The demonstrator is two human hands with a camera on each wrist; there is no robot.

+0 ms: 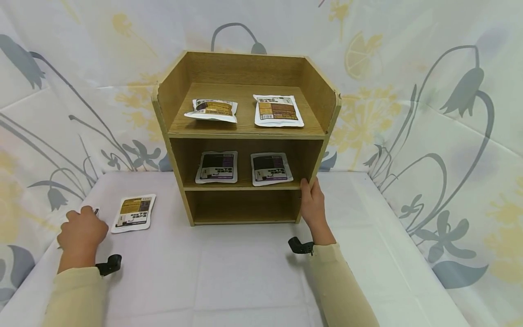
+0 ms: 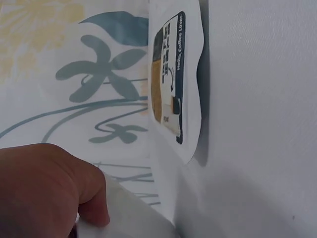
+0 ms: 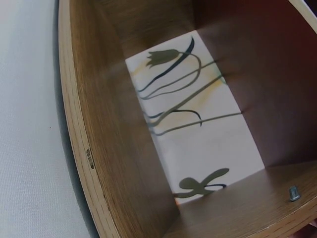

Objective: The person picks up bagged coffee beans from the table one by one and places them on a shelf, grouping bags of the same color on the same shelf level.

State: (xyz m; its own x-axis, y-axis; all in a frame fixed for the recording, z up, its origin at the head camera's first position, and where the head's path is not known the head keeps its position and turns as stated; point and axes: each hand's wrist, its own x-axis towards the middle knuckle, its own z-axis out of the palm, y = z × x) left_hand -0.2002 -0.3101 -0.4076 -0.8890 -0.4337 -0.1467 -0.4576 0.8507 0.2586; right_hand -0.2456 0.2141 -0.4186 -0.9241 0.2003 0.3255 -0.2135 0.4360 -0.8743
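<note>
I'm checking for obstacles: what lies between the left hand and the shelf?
One packet lies on the white cloth between the left hand and the shelf, shown in the head view.

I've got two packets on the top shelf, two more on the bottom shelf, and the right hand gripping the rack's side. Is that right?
One slip: the lower packets lie a level higher, on the middle shelf, as the head view shows. The rest stands: two upper packets on the top shelf, and the right hand gripping the rack's side.
</note>
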